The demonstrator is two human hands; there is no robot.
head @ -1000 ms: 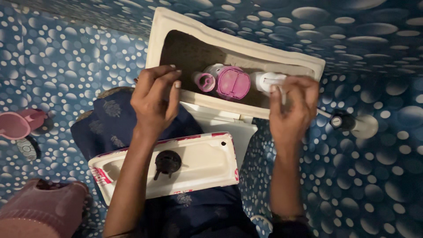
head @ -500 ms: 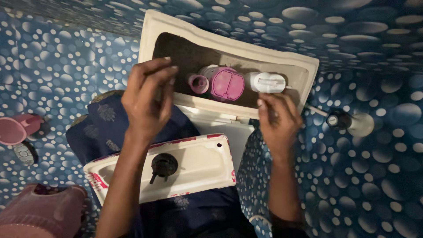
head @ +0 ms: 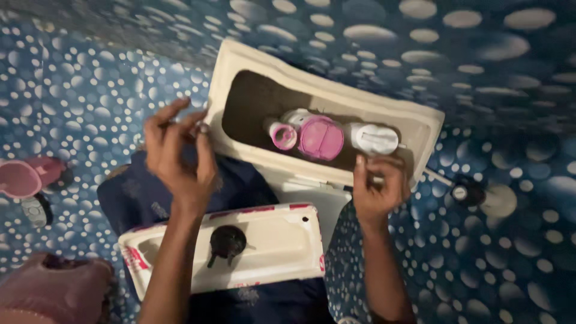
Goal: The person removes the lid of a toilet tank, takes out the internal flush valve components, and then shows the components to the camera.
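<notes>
Currently looking straight down into an open toilet cistern (head: 240, 66), cream plastic, lid off. Cistern lid (head: 276, 240) lies upside down across the toilet lid (head: 252, 186), which wears a dark blue patterned cover; lid's black flush button fitting (head: 227, 242) faces up.

Left hand (head: 177, 156): raised in the air just left of the cistern's near-left corner, fingers spread, palm empty, touching nothing that I can see. Right hand (head: 377, 186): at the cistern's front rim near the right end, fingers curled over the edge. Whether it's pinching something small there or just gripping the rim, can't tell.

Inside the tank: pink round flush valve cap (head: 321, 137) in the middle, smaller pink-ringed cap (head: 282, 135) just left of it, white fill valve head (head: 373, 138) to the right, close above the right hand's fingertips.

Off to the right, supply hose runs to an angle valve (head: 465, 193) on the blue spotted tile wall.

Risks, my read:
- Upturned lid is just resting on a soft fabric cover, overhanging. A forearm nudge could slide it off onto the tile floor; it'd crack.
- Right hand sits close to the fill valve; a knock could tilt or unseat it.
- Dim light, tank bottom unreadable.
</notes>
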